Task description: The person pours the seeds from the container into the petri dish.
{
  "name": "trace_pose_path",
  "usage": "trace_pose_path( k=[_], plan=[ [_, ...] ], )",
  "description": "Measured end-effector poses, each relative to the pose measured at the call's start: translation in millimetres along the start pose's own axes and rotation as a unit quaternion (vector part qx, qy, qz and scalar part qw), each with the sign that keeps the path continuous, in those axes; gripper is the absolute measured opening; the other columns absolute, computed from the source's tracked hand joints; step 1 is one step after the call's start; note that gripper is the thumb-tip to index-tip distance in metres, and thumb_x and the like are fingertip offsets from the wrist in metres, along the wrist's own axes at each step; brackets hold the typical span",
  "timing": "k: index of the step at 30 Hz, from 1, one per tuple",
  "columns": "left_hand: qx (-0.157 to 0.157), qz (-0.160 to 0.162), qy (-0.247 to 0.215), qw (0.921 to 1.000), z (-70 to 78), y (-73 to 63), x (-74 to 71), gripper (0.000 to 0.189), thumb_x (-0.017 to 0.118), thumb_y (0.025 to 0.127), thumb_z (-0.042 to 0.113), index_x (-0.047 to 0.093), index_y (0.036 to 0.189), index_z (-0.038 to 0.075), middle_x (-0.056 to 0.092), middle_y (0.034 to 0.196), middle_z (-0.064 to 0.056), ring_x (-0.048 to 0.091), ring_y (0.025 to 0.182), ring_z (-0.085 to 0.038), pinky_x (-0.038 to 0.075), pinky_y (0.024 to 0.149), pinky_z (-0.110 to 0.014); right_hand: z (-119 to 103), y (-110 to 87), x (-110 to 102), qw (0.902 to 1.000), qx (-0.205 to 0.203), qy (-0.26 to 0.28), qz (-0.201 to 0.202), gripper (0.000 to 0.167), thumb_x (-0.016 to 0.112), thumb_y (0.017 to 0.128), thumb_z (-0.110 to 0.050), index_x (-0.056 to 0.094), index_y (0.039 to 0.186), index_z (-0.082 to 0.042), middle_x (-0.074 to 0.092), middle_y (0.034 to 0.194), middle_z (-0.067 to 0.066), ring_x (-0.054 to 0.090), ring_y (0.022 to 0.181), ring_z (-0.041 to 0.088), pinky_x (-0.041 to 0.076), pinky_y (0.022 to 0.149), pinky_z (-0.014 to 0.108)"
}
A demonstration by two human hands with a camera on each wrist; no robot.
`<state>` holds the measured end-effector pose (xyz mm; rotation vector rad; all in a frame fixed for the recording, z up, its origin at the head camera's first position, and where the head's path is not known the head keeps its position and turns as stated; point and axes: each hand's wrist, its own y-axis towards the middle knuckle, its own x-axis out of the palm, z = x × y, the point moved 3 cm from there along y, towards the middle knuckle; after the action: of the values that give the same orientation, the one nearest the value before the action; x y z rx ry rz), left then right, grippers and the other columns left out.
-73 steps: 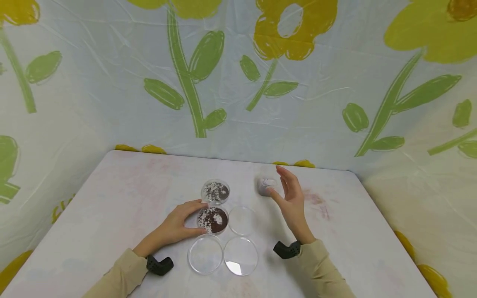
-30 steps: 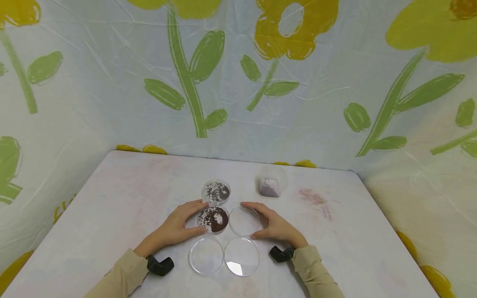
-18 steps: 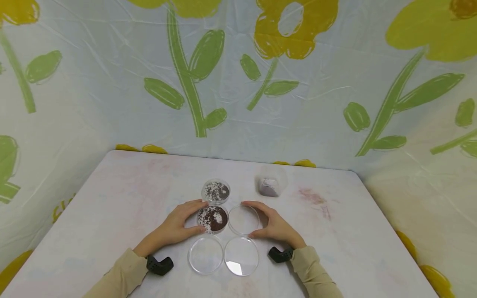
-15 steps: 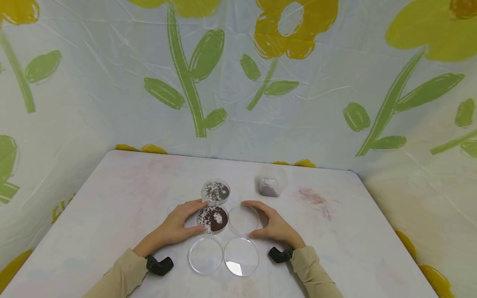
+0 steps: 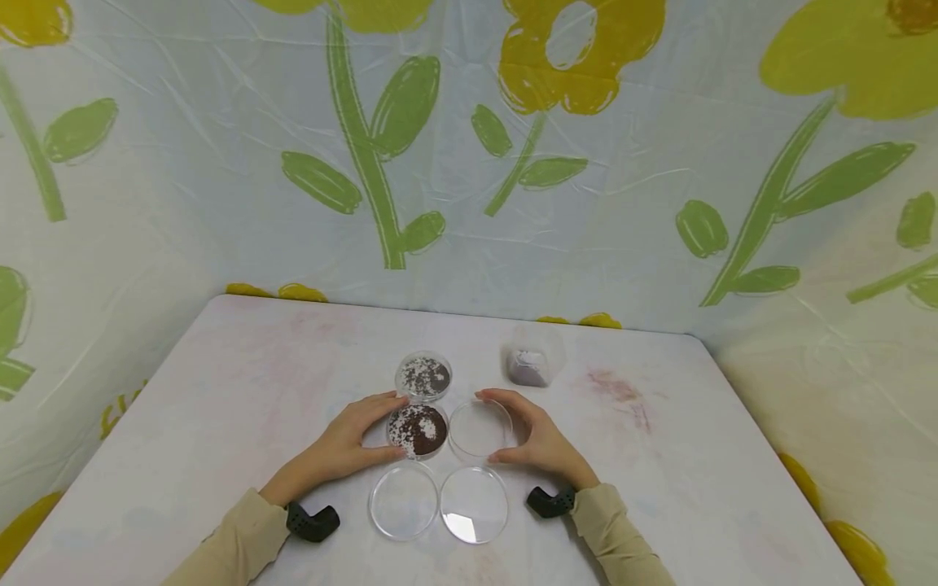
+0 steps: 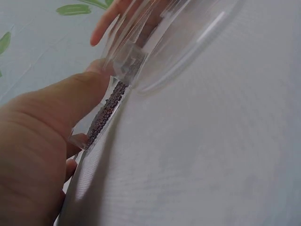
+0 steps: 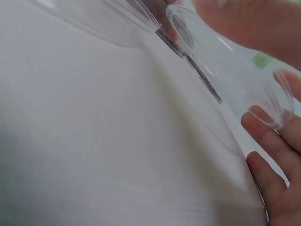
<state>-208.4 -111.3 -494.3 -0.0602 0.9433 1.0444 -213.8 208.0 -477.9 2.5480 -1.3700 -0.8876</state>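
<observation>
In the head view, my left hand (image 5: 343, 439) holds a clear petri dish (image 5: 419, 430) of dark brown granules with white specks, thumb at the near side and fingers at the far side. The left wrist view shows the thumb against the wall of this dish (image 6: 107, 110). To its right, my right hand (image 5: 541, 443) grips an empty clear petri dish lid (image 5: 479, 429) by its rim, thumb near and fingers far. In the right wrist view the lid (image 7: 235, 59) stands off the table, between thumb and fingertips.
Behind the brown dish stands another petri dish (image 5: 423, 377) with dark grains and white specks. Two clear round pieces, one left (image 5: 404, 501) and one right (image 5: 474, 505), lie at the front. A clear container (image 5: 529, 368) with greyish-purple contents stands at the back right of the table (image 5: 293, 350).
My right hand has come down and left from the container at the back right to the empty lid, gripped it and lifted it slightly. The left hand stays on the brown dish.
</observation>
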Motion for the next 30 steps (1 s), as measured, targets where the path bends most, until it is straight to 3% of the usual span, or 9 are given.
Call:
trace_pose_path(
  k=[15, 23, 30],
  plan=[
    [0.008, -0.009, 0.011, 0.9999, -1.6, 0.8, 1.3, 0.081, 0.084, 0.077, 0.035, 0.05, 0.145, 0.007, 0.049, 0.147, -0.017, 0.044, 0.135, -0.038, 0.035, 0.108, -0.061, -8, 5.1, 10, 0.9897, -0.073, 0.117, 0.037, 0.089, 0.083, 0.066, 0.018, 0.038, 0.142, 0.014, 0.044, 0.139, 0.036, 0.04, 0.135, 0.042, 0.031, 0.115, 0.045],
    [-0.02, -0.005, 0.008, 0.9998, 0.2, -0.8, -1.3, 0.085, 0.085, 0.076, 0.037, 0.048, 0.147, 0.009, 0.048, 0.148, -0.013, 0.046, 0.134, -0.037, 0.035, 0.11, -0.057, -14, 8.0, 14, 0.9896, -0.049, 0.124, 0.054, 0.089, 0.083, 0.067, 0.017, 0.039, 0.144, 0.009, 0.044, 0.142, 0.031, 0.04, 0.136, 0.039, 0.031, 0.115, 0.044],
    [-0.041, -0.002, -0.003, 0.9991, 0.8, -0.7, -0.9, 0.084, 0.086, 0.075, 0.038, 0.049, 0.146, 0.009, 0.049, 0.147, -0.015, 0.046, 0.133, -0.039, 0.036, 0.109, -0.059, -11, 10.3, 15, 0.9925, -0.045, 0.106, 0.041, 0.089, 0.085, 0.067, 0.013, 0.04, 0.144, 0.008, 0.045, 0.142, 0.03, 0.041, 0.135, 0.039, 0.031, 0.116, 0.042]
  ],
)
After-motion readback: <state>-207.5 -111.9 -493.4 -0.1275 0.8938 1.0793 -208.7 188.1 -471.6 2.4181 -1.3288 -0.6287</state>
